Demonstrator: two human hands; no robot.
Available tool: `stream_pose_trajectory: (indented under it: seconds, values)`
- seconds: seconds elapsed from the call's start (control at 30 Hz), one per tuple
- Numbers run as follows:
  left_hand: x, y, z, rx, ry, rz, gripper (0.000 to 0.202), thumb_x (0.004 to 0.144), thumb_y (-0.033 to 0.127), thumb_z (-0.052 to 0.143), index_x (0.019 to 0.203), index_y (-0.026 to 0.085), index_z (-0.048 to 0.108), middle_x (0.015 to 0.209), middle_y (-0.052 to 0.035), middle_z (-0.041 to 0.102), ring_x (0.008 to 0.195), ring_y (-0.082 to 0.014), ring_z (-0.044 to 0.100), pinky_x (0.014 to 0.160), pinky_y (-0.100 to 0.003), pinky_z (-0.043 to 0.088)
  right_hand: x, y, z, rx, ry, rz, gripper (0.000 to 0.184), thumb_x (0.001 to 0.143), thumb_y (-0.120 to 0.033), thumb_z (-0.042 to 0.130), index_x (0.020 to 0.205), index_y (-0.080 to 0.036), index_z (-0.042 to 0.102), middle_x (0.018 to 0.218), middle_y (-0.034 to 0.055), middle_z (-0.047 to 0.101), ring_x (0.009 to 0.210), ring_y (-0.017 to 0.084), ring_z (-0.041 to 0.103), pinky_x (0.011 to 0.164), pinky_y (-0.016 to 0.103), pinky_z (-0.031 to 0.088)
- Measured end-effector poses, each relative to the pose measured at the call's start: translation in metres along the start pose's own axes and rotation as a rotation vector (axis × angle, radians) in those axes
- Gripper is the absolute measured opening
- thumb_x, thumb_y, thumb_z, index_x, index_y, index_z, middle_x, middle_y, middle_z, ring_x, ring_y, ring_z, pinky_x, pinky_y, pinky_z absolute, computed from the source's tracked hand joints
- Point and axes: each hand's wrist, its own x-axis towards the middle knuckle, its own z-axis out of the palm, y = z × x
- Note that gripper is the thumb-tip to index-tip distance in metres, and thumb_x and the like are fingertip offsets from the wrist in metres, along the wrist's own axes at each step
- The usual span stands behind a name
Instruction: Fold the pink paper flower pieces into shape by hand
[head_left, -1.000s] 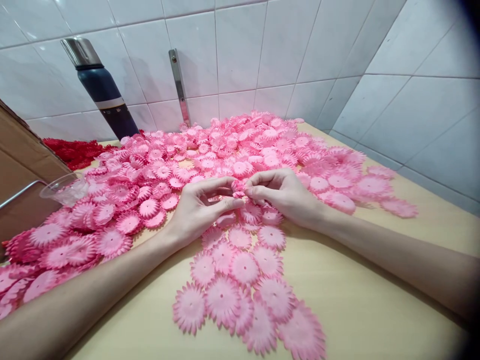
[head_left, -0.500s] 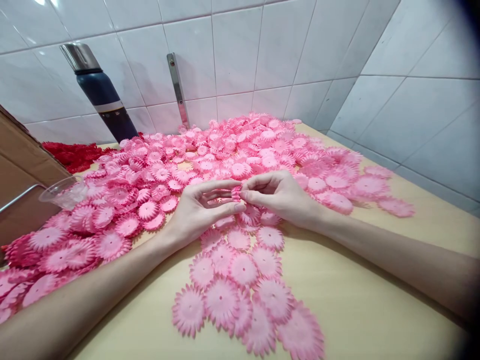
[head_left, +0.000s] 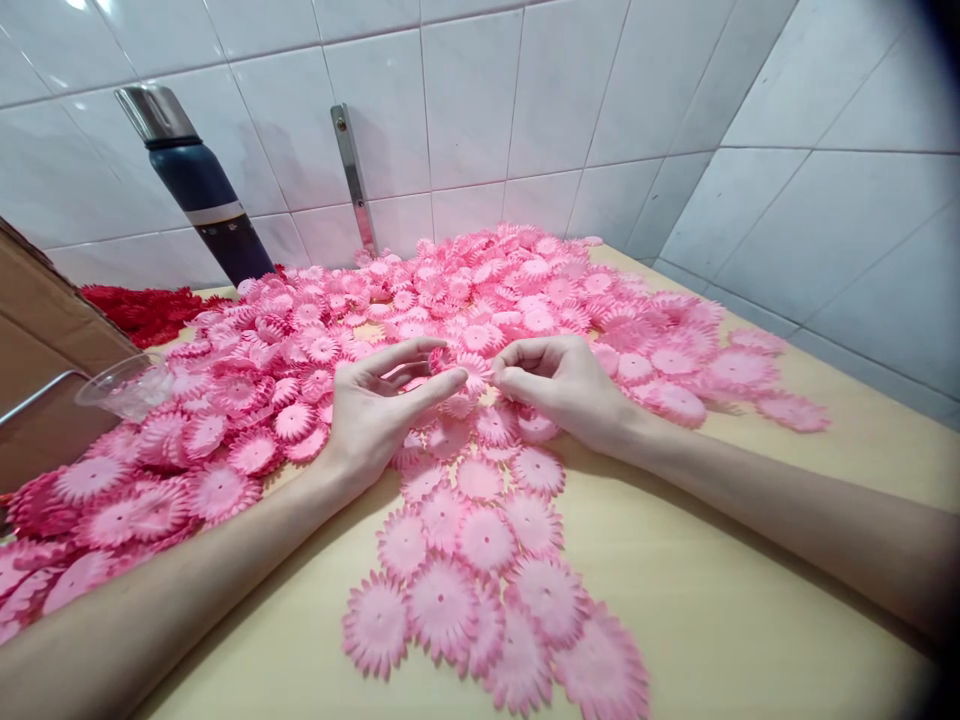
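Observation:
Many pink paper-like flower discs with fringed petal edges lie about my hands. My left hand point(head_left: 379, 405) is above them, thumb and fingers apart, with no clear grip on anything. Close to its thumb tip, a pale pink flower disc point(head_left: 475, 372) shows between the two hands. My right hand point(head_left: 566, 385) has thumb and forefinger pinched together at the right edge of that disc. Its other fingers are curled in. Below the hands, single flower discs point(head_left: 486, 538) lie flat, partly overlapping, each with a small centre hole.
A large heap of pink flower discs point(head_left: 517, 265) covers the back of the pale table point(head_left: 720, 600). Back left are a dark blue bottle point(head_left: 206, 190), red pieces point(head_left: 146, 312), a clear plastic container point(head_left: 127, 388) and a cardboard box point(head_left: 52, 350). Tiled walls point(head_left: 469, 110) bound the table.
My left hand has drawn back left and its fingers have spread. The small pink stack seen edge-on between both hands is gone from there; a disc now faces me near my right fingertips.

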Motion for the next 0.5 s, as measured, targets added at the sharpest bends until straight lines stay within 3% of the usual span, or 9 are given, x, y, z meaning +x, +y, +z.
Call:
stream_pose_trajectory:
  seconds: [0.1,0.23,0.37,0.5]
  values:
    - [-0.0002,0.0012,0.0002,0.034,0.000,0.040,0.034,0.063,0.025,0.083,0.095,0.020,0.074,0.091,-0.0022,0.073,0.077,-0.0138,0.067,0.075,-0.028,0.060,0.0011,0.0013,-0.0022,0.024,-0.009,-0.030,0.011,0.068,-0.021,0.062,0.058,-0.016,0.060,0.049,-0.0036,0.049,0.044,0.006,0.041,0.042,0.021,0.030]
    - [-0.0052,0.0060,0.0010,0.090,-0.090,0.092,0.035,0.061,0.023,0.084,0.095,0.020,0.074,0.095,-0.0038,0.072,0.089,-0.0175,0.067,0.084,-0.033,0.060,0.0012,0.0040,-0.0060,0.088,-0.096,-0.098,0.014,0.073,-0.018,0.058,0.059,-0.015,0.059,0.050,-0.0035,0.049,0.047,0.007,0.041,0.046,0.023,0.032]
    - [-0.0087,0.0069,0.0001,0.084,-0.149,0.075,0.036,0.061,0.021,0.084,0.096,0.021,0.075,0.101,-0.0052,0.071,0.096,-0.0196,0.067,0.084,-0.032,0.060,-0.0011,0.0024,-0.0063,0.120,-0.129,-0.155,0.021,0.082,-0.031,0.062,0.067,-0.015,0.063,0.056,-0.0023,0.053,0.051,0.008,0.045,0.049,0.023,0.036]
    - [-0.0068,0.0034,-0.0022,0.067,-0.179,0.059,0.036,0.060,0.020,0.084,0.096,0.021,0.075,0.101,-0.0055,0.071,0.095,-0.0201,0.068,0.083,-0.032,0.061,-0.0027,-0.0004,-0.0034,0.118,-0.152,-0.167,0.021,0.072,-0.036,0.076,0.072,-0.016,0.067,0.066,0.0000,0.062,0.057,0.009,0.053,0.051,0.022,0.042]
